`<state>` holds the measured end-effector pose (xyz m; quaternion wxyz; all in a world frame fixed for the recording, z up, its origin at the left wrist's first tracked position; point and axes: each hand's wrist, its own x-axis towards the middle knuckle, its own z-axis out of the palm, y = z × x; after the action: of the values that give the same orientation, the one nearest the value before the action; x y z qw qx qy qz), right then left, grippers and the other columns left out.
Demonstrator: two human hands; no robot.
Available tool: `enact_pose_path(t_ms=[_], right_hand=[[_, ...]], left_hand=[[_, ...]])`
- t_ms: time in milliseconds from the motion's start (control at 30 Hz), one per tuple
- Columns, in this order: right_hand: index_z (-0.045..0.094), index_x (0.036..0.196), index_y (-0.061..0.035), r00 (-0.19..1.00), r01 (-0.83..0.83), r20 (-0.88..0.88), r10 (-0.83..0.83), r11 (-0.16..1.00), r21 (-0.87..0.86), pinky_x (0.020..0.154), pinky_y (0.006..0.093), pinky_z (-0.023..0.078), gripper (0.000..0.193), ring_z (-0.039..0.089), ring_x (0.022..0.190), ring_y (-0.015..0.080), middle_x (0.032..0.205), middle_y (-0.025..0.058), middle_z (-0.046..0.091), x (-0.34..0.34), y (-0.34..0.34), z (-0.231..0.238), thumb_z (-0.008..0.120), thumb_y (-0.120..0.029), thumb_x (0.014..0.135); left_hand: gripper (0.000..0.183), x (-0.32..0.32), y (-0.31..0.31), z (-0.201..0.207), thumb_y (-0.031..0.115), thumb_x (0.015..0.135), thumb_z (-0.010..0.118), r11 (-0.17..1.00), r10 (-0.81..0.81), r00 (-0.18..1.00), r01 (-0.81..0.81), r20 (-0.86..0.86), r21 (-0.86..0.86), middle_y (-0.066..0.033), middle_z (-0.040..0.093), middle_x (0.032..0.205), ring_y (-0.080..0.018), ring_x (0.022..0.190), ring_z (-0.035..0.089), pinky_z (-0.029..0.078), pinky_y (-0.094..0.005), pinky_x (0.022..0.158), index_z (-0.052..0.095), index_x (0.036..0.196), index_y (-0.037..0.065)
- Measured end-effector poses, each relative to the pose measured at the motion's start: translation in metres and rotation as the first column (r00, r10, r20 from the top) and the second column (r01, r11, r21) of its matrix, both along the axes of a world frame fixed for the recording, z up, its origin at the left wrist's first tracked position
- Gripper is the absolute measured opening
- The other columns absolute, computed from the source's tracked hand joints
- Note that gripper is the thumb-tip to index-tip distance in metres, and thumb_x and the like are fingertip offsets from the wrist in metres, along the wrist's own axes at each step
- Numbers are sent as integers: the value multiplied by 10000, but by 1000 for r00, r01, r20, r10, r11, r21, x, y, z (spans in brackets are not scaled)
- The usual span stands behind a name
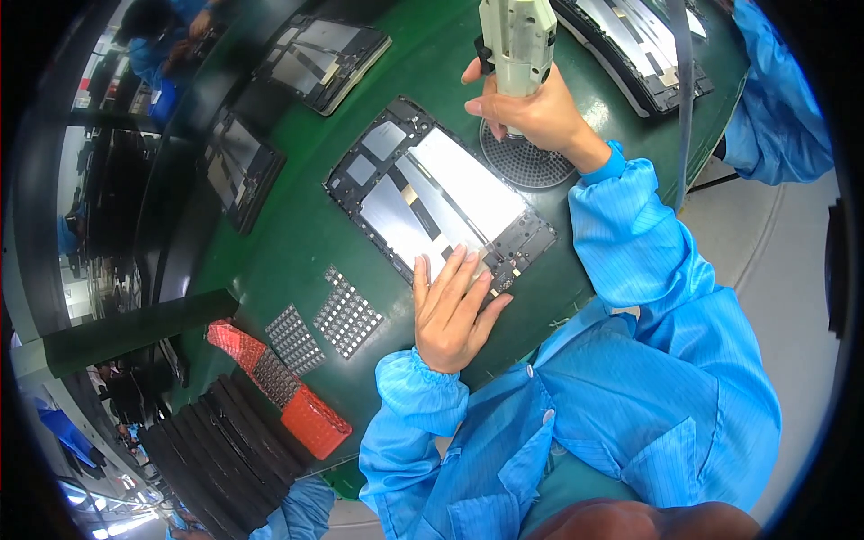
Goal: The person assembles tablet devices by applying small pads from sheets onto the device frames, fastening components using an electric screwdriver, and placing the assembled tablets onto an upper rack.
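Note:
An opened tablet body (382, 216) with silver panels and a black frame lies on the green table. Flat on its near end rests my left hand (448, 310), fingers stretched out and holding nothing. My right hand (544, 112) is closed round a pale green electric screwdriver (517, 45), held upright beyond the tablet's right side. Below that hand is a round black tray (531, 171) with rings of small holes. The tool's lower end points down at this tray; whether the tip touches it is hidden by my hand.
Other opened tablets stand at the far left (328, 63), left (241, 171) and far right (634, 49). Two sheets of small square pieces (348, 317) lie left of my left hand. Red bubble wrap (315, 423) sits beside black foam slabs (220, 450). A blue-sleeved person (783, 99) is at right.

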<state>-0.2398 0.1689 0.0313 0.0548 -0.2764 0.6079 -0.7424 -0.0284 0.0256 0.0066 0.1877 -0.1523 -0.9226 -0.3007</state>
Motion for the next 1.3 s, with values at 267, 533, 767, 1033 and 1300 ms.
enact_pose_path(t_ms=[267, 533, 767, 1033, 1300], right_hand=[[594, 962, -11, 998, 57, -30, -58, 998, -4, 437, 223, 404, 260, 527, 470, 79, 597, 5, 553, 8, -3, 5, 689, -36, 721], [486, 1122, 60, 993, 1, -117, -1, 1000, 6, 445, 211, 338, 372, 448, 477, 80, 575, 4, 475, 10, 7, 7, 606, -35, 783], [493, 1126, 43, 988, -41, -152, 38, 999, -14, 436, 210, 340, 367, 446, 477, 75, 581, 1, 473, 13, 5, 8, 610, -38, 788], [510, 1099, 33, 991, -42, -128, 40, 999, -20, 427, 202, 347, 350, 452, 475, 77, 590, 6, 476, 19, 6, 11, 623, -24, 774], [505, 1097, 31, 988, -51, -146, 47, 998, -24, 422, 203, 345, 340, 451, 478, 77, 588, 8, 476, 17, 5, 8, 620, -35, 784]], left_hand=[[380, 3, -2, 0, 161, 634, 772, 1000, -1, 1000, 1, 10, -5, -142, 604, 1061, -301, 1116, 523, 302, -508, 988, 624, 953, 18], [109, 6, -105, 42, 47, 726, 673, 830, 549, 800, -555, 242, -46, -128, 648, 756, -220, 670, 635, 499, -300, 614, 658, 810, -20], [324, -13, -168, 28, 68, 656, 764, 854, 443, 630, -513, 638, -87, -115, 639, 760, -75, 598, 585, 460, -219, 507, 600, 898, -73], [155, -24, -173, 43, -75, 726, 660, 716, 38, 574, -587, 818, 379, -125, 639, 754, -145, 646, 632, 526, -227, 580, 564, 847, -68], [187, -14, -159, 19, -79, 729, 650, 782, 238, 665, -563, 708, 266, -111, 638, 755, -114, 675, 615, 506, -206, 611, 582, 903, -86]])
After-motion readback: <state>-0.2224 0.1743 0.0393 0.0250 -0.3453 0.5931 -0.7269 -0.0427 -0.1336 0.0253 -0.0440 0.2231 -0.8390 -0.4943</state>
